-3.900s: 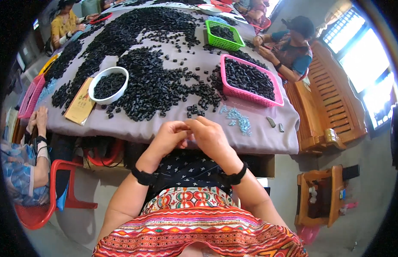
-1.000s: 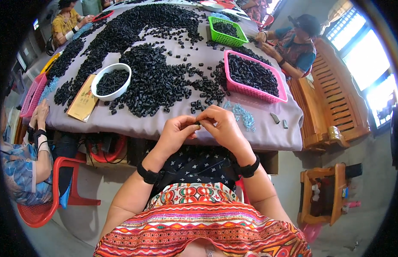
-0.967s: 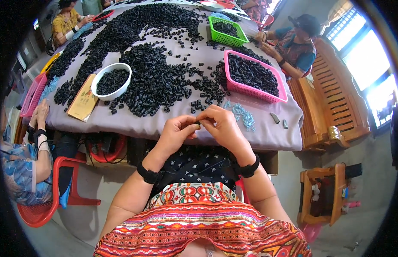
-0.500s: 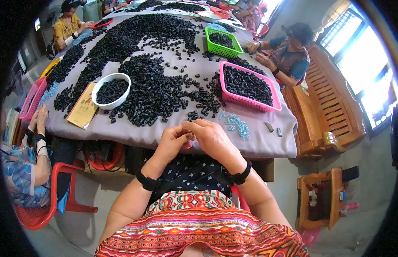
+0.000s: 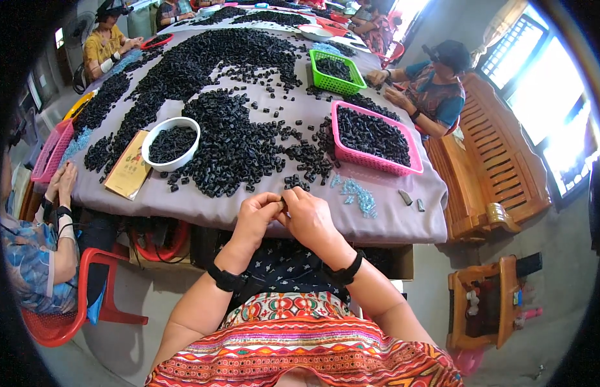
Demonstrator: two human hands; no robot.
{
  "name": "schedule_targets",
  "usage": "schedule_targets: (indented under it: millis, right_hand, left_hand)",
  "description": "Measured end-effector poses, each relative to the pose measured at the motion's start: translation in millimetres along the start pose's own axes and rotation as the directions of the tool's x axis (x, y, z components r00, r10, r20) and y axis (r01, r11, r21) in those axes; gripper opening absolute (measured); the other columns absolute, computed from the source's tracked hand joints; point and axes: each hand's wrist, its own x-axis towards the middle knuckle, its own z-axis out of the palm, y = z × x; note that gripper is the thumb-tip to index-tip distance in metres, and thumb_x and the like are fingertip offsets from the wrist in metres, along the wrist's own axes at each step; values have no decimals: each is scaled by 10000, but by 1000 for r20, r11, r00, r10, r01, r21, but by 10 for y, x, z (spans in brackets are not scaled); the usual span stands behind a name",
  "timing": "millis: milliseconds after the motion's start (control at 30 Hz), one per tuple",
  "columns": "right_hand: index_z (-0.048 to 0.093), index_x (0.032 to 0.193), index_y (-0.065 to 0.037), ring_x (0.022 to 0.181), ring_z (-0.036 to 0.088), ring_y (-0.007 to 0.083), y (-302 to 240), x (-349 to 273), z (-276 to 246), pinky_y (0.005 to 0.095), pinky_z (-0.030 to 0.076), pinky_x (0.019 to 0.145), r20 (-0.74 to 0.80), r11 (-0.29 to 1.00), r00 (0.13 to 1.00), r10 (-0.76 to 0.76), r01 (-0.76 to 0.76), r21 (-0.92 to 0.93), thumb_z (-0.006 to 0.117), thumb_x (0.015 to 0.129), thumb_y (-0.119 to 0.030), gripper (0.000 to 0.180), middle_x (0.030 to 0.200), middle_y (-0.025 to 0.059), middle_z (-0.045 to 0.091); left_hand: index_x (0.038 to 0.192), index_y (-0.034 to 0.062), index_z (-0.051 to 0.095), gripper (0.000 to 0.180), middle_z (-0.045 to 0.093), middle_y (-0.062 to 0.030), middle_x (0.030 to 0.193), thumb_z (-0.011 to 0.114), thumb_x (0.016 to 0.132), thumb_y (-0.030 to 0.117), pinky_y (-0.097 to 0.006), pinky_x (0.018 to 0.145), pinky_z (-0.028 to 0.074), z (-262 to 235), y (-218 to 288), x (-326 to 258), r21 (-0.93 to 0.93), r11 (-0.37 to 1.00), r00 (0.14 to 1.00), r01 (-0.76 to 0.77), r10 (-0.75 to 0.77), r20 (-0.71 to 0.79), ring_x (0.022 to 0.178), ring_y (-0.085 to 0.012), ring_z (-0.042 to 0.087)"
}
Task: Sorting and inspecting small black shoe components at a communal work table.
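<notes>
Both hands meet at the near edge of the cloth-covered bench (image 5: 390,222). The left hand's (image 5: 253,216) fingers pinch a small dark piece (image 5: 283,202) (mostly hidden between the hands). The right hand's (image 5: 308,217) fingers curl in against it, how tightly I cannot tell. Beyond them spreads a heap of short black pieces (image 5: 232,145), with a white bowl (image 5: 176,164) at its left. Toward the right edge sits a pink basket (image 5: 380,163), filled with black pieces; clear bluish bits (image 5: 359,198) lie between it and the near edge.
</notes>
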Motion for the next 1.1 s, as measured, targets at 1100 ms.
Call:
schedule_targets:
  millis: [1100]
  right_hand:
    - [448, 1344, 22, 502, 530, 76, 1629, 427, -662, 216, 377, 426, -92, 589, 738, 669, -450, 671, 702, 865, -133, 563, 648, 31, 599]
  left_hand:
    - [1084, 8, 635, 348, 671, -52, 864, 529, 986, 325, -222, 609, 510, -28, 91, 11, 361, 910, 968, 203, -242, 63, 673, -91, 625]
